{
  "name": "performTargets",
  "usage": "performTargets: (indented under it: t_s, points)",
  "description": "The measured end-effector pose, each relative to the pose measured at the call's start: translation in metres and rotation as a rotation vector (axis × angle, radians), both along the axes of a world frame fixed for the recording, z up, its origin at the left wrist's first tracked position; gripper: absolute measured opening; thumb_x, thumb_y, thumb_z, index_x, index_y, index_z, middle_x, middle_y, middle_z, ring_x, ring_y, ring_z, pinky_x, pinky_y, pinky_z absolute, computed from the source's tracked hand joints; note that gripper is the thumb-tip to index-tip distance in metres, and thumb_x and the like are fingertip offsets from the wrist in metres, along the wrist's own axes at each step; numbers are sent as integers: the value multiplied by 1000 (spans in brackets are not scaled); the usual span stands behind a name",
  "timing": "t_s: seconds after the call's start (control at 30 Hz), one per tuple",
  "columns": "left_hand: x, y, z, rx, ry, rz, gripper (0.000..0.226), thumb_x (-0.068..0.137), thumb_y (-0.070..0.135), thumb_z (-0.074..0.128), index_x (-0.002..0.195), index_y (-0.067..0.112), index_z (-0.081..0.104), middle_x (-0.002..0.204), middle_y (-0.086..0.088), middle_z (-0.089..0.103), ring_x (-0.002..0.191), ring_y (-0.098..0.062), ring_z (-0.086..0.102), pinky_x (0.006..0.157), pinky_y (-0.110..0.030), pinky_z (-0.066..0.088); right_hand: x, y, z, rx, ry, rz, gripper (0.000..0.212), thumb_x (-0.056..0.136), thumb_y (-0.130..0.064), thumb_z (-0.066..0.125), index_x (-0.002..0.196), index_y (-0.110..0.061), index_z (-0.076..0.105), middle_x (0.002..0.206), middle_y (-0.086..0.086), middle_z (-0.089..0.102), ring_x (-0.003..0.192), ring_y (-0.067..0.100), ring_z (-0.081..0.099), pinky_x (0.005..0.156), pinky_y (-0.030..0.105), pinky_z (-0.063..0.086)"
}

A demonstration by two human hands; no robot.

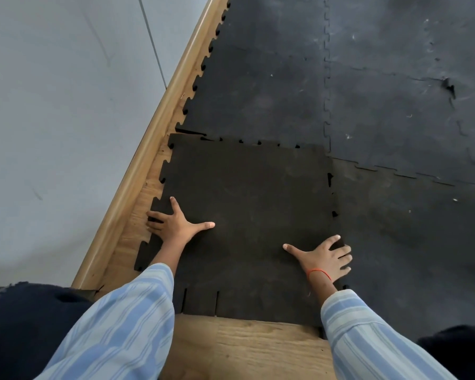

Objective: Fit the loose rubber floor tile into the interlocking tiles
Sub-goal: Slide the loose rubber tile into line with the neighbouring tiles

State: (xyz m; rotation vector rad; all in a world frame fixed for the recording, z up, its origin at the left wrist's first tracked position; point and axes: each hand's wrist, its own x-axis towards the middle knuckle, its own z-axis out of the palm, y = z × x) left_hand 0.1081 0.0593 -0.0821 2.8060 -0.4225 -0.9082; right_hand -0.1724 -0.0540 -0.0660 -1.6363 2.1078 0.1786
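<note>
The loose rubber floor tile (250, 212) is a dark brown-black square with toothed edges, lying on the floor in the corner left by the laid interlocking tiles (272, 86). Its far edge overlaps the tile beyond, with small gaps along the teeth; its right edge rests against the neighbouring tile (401, 237), also with gaps. My left hand (173, 223) lies flat on the tile's left edge, fingers curled over the teeth. My right hand (324, 256) presses flat near the right edge, its fingers across the seam. Both hands have fingers spread.
A wooden skirting board (159, 127) runs diagonally along the grey wall (61, 105) on the left. Bare wood floor (244, 349) shows in front of the tile and in a strip by the skirting. Dark cloth (25, 325) lies at lower left.
</note>
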Motion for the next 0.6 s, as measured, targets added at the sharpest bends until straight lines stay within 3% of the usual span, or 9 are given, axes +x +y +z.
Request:
performTargets:
  t_s: [0.13,0.23,0.43,0.6]
  points:
    - [-1,2,1,-9,2,-9,138,51,77,73,151,33,-12,152,-33,-22,141,-55,-8,115,-59,7,3,2,3,5,-55,-50,137,52,-73,73,150,-10,0,155,26,4,144,42,3,115,56,12]
    - [-4,7,-1,-26,-7,-11,135,54,78,71,151,32,-12,153,-31,-21,142,-51,-9,116,-58,6,-2,-6,7,-19,-69,-88,135,54,-71,74,149,-9,2,152,27,12,141,42,12,115,54,16]
    - [-21,8,-6,-37,-68,139,138,56,78,69,153,18,-9,155,-34,-7,145,-47,-4,116,-56,4,-16,-13,5,-23,-175,-105,123,65,-57,77,147,3,9,152,24,19,141,39,15,117,48,22]
    - [-21,-1,-10,-77,-80,181,137,54,75,74,153,21,-5,154,-36,-6,143,-50,-2,116,-55,6,-15,-10,5,-66,-179,-136,122,63,-57,78,146,2,13,150,24,23,139,39,19,114,47,25]
